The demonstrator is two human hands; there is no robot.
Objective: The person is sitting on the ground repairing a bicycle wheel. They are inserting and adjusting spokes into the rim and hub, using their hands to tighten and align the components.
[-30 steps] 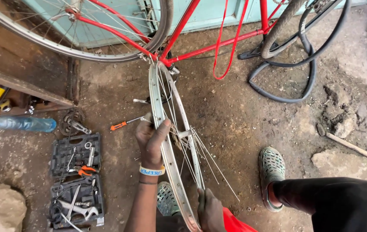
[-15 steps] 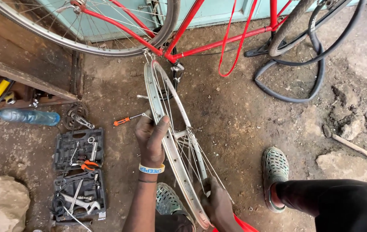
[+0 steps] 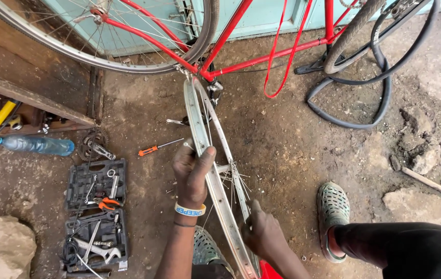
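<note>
Red bicycle frame (image 3: 261, 57) at top. Bare wheel rim (image 3: 215, 175) stands on edge just below it, on the dirt floor. Looks light, stiff, slick metal; loose spokes could snag, best held at the rim edge. Left hand (image 3: 192, 175) wrapped around rim; right hand (image 3: 261, 235) closed on its lower edge. Open tool case (image 3: 96, 212) left of rim, screwdriver (image 3: 159, 148) near it.

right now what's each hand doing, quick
Left hand: closed on the bare wheel rim.
Right hand: closed on the same rim, lower down.
</note>
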